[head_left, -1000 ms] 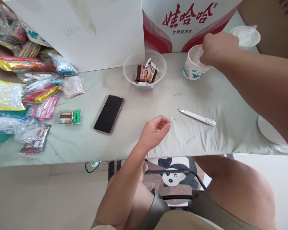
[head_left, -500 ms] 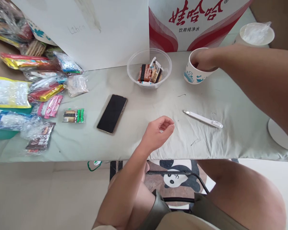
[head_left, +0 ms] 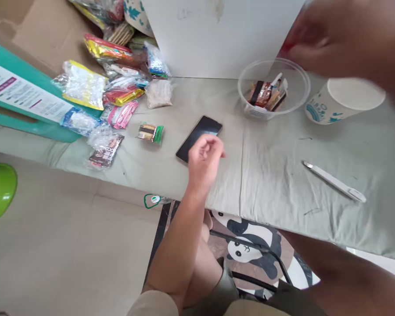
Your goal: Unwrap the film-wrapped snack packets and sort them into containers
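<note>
Paper cup [head_left: 332,104] near right hand [head_left: 324,40]

- Under the left fingers [head_left: 213,142], the phone [head_left: 200,127] is showing glossy black.
- Left of those fingers, a snack packet [head_left: 148,132] is flashing bright green beside tan and black.
- To their right, the paper cup [head_left: 325,107] is wearing blue-teal prints on white.
- Below that cup, right of the fingers, a cutter [head_left: 335,182] is showing white (its tip is looking grey).
</note>
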{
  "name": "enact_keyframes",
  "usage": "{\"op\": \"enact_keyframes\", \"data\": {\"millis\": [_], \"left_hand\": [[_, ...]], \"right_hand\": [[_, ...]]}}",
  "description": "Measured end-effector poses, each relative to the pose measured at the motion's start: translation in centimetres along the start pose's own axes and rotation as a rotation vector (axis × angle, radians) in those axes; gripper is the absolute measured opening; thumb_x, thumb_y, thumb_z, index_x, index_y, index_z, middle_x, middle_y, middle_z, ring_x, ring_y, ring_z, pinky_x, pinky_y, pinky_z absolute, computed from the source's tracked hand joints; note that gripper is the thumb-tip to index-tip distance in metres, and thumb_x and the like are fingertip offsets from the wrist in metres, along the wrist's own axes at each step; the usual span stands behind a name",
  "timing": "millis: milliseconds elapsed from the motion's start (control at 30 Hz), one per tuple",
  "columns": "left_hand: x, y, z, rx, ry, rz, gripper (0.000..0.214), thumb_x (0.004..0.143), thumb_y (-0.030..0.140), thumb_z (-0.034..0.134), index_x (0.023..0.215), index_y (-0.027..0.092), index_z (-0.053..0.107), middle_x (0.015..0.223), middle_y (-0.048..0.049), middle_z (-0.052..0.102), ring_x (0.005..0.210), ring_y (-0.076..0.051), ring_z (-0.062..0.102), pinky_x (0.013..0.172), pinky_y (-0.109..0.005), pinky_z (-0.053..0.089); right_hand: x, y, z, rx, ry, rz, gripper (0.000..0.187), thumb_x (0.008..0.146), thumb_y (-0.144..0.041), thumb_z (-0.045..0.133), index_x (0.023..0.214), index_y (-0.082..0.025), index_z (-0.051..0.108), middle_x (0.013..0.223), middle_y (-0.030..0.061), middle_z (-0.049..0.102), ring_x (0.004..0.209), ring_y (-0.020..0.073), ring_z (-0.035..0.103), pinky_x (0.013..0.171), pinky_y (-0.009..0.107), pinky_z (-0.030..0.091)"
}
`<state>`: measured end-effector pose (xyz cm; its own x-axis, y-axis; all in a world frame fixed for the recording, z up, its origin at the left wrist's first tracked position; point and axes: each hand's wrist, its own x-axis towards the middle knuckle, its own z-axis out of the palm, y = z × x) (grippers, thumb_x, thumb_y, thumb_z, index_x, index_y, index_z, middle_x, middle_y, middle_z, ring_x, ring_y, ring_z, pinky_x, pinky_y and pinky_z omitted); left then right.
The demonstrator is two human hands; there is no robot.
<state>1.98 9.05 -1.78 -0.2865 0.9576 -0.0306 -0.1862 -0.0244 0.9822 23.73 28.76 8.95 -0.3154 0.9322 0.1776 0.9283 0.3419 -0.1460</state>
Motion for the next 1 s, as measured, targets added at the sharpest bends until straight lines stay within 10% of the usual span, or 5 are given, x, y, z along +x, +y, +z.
{"op": "enact_keyframes", "data": {"millis": [167,367,633,867,1000], "left_hand": [[1.1,0.8,-4.1,-0.105,0.402,0.040,0.014,0.083,0.026,0.065,0.072,0.021,0.056,0.065,0.0044,0.053,0.063,-0.009,0.050,0.064,-0.022,0.041],[0.9,1.3,-6.7,-0.123,0.411,-0.034,0.014,0.082,0.027,0.064,0.074,0.022,0.054,0.065,0.0037,0.052,0.064,-0.011,0.051,0.064,-0.025,0.042],[1.6,1.4,-7.2,-0.118,0.338,-0.097,0.016,0.088,0.028,0.060,0.076,0.023,0.050,0.068,0.0029,0.052,0.067,-0.012,0.051,0.067,-0.027,0.044],[0.9,1.5,-6.3,-0.115,0.273,-0.066,0.019,0.090,0.034,0.062,0.081,0.024,0.049,0.075,0.0026,0.051,0.073,-0.012,0.054,0.072,-0.026,0.047],[-0.2,0.6,-3.4,-0.130,-0.013,-0.224,0.036,0.083,0.040,0.078,0.103,0.025,0.051,0.117,-0.0037,0.065,0.111,-0.017,0.065,0.088,-0.028,0.054]], "right_hand": [[-0.4,-17.2,7.2,0.149,-0.228,-0.389,0.045,0.092,-0.026,0.061,0.137,-0.024,0.066,0.138,0.0088,0.070,0.116,0.0289,0.070,0.093,0.042,0.054],[6.9,-24.7,16.1,0.171,-0.251,-0.374,0.066,0.088,-0.027,0.068,0.152,-0.031,0.050,0.162,0.0128,0.044,0.150,0.0342,0.042,0.115,0.051,0.043],[9.2,-24.7,20.5,0.178,-0.169,-0.372,0.061,0.076,-0.045,0.085,0.130,-0.026,0.062,0.131,0.0120,0.059,0.122,0.0348,0.062,0.104,0.052,0.054],[0.5,-18.7,13.0,0.264,-0.072,-0.371,0.067,0.079,-0.036,0.080,0.140,-0.027,0.055,0.130,0.0108,0.059,0.122,0.0331,0.060,0.102,0.047,0.054],[-9.1,-14.0,9.3,0.347,0.083,-0.247,0.067,0.085,-0.045,0.076,0.143,-0.026,0.049,0.133,0.0146,0.058,0.128,0.0365,0.055,0.107,0.053,0.051]]}}
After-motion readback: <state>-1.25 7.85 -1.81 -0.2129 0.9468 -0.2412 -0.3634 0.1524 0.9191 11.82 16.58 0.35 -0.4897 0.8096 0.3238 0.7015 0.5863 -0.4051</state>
